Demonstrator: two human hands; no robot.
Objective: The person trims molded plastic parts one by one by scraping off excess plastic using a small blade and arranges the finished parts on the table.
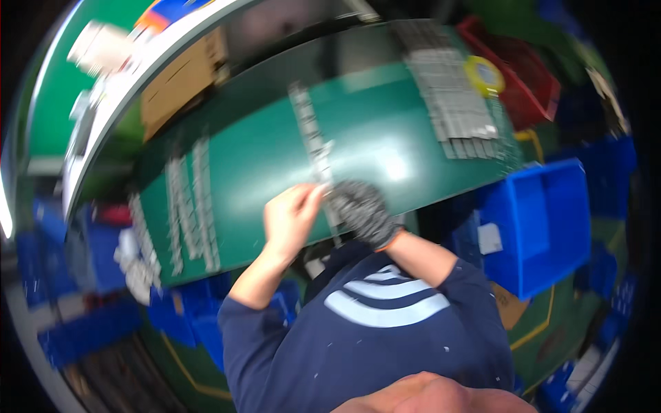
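A long, narrow grey strip [308, 122] with small pale pieces along it lies across the table in front of me, its near end reaching toward my body. My bare left hand [292, 213] is closed in a pinch against the strip's left side. What its fingertips hold is too small and blurred to name. On the other side, my right hand [361, 212], in a dark grey knitted glove, curls closed over the strip's near part. Its fingertips are partly hidden.
Several similar strips [204, 199] lie at the table's left. A stack of grey bars [454, 96] and a yellow tape roll [484, 76] sit at the far right, near a red bin [513, 69]. A blue bin [540, 227] stands beside the green table [255, 151].
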